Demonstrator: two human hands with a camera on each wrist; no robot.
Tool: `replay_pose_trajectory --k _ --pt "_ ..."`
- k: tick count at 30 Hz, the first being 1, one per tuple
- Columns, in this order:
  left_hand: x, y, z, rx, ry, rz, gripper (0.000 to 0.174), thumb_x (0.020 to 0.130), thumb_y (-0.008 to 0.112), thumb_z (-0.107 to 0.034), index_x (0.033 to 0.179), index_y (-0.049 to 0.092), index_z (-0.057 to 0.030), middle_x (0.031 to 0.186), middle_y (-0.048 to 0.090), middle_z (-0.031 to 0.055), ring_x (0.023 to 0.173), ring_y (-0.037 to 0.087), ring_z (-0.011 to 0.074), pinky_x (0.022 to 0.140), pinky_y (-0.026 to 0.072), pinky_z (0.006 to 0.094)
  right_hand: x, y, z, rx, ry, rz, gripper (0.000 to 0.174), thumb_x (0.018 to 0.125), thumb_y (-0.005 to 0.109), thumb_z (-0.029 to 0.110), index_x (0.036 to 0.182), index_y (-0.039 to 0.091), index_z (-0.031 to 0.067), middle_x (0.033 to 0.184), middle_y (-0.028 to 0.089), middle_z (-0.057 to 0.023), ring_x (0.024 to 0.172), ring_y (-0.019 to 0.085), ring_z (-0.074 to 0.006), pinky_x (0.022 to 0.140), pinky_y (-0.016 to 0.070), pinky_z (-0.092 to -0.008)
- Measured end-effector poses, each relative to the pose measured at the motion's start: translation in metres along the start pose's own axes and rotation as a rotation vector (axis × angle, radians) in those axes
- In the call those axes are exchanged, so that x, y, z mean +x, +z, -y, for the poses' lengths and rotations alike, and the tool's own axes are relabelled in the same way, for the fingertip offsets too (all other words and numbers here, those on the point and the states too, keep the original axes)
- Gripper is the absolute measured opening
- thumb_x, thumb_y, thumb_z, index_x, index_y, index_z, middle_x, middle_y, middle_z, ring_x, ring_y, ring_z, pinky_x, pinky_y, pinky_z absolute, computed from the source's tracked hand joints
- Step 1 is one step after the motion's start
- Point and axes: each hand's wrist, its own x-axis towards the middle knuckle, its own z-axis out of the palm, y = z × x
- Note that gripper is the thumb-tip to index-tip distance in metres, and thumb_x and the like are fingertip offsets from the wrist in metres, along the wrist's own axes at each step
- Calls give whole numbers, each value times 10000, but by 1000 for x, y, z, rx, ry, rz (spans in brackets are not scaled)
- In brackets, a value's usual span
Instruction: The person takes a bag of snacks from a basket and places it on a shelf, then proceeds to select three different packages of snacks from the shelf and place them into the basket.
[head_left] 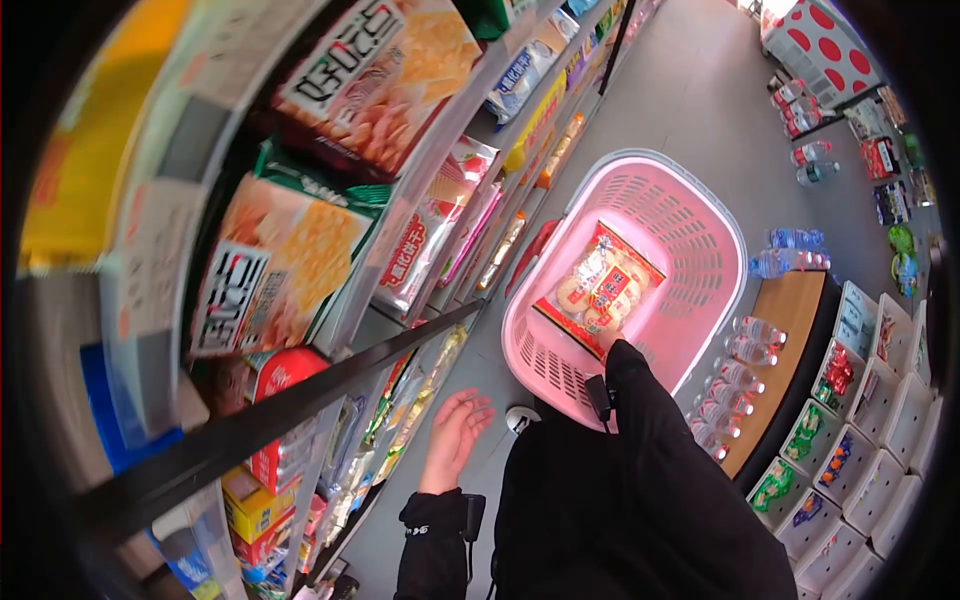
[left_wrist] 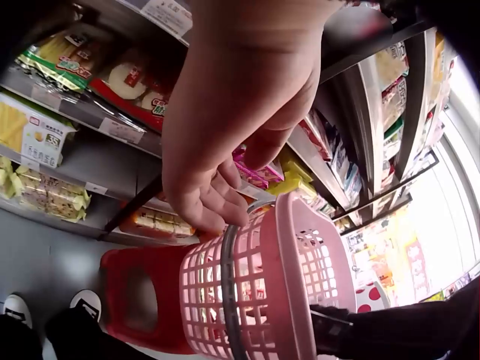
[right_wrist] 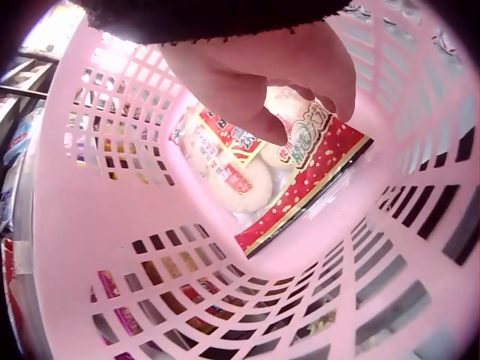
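Right hand point(head_left: 608, 341), fingers bent, is at six o'clock on the snack bag point(head_left: 610, 284) in the pink basket point(head_left: 570, 230); I can't quite tell if it pinches. Left hand point(head_left: 457, 432) hangs loose, empty, at the basket's eight o'clock. Looks like packing; next calls for leaving the bag there

Free room over far end of pink basket point(head_left: 700, 300), right sleeve point(head_left: 680, 460) across near rim, shelf bar point(head_left: 290, 405) leftward

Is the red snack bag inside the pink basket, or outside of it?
Inside: the snack bag lies in the basket, whose walls surround it in the head and right wrist views.
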Motion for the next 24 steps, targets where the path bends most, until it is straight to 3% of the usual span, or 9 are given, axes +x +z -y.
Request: replay_pose_trajectory --k 1,5,7,11,13,16,20,24 --pt "3 4 -3 -5 0 2 249 822 403 -71 1061 417 -3 982 515 143 856 532 219 742 436 301 -2 1 -4 -33 33 -7 217 695 610 162 858 538 39 615 515 -76 518 503 -153 371 361 -284" --pt "10 11 -9 -8 8 -20 254 826 398 -71 1070 417 -3 987 513 143 859 531 220 751 430 303 -38 -10 7 -68 29 6 238 672 641 224 804 545 50 566 493 -60 444 455 -134 345 345 -285" --pt "12 10 -8 -13 5 -28 256 826 397 -69 1073 417 -3 985 515 142 855 533 219 747 433 301 -60 -21 18 115 137 62 422 621 663 243 942 547 -4 867 594 -135 804 571 -225 695 440 -319" --pt "10 6 0 -29 -17 -37 251 824 399 -61 1067 423 -3 979 519 142 842 539 219 736 442 298 -80 -33 26 59 124 81 402 632 648 262 910 551 -11 807 598 -151 757 575 -273 685 435 -350" --pt "7 2 6 -49 -26 -26 249 822 400 -58 1064 422 -3 976 519 144 839 541 219 734 445 298 -73 -27 12 -137 -263 -174 374 674 625 293 873 539 -12 661 565 -117 516 540 -161 454 426 -294" --pt "1 -1 15 -70 -30 -3 248 820 403 -54 1062 420 -3 972 520 149 835 542 221 735 447 300 -77 -28 8 -231 -446 -331 410 683 608 305 908 528 -28 722 577 -146 569 568 -158 492 446 -296" --pt "-8 0 22 -74 -19 22 250 819 404 -53 1064 413 -4 965 521 153 834 542 226 738 446 304 -103 -50 31 34 -341 1 290 739 563 181 928 511 -32 768 572 -121 665 584 -185 558 477 -293" --pt "-21 -5 28 -85 13 51 244 818 406 -55 1057 415 -5 960 521 154 838 539 230 737 443 307 -98 -58 43 221 -406 61 215 765 499 76 950 478 -33 796 563 -107 670 583 -195 578 494 -310"
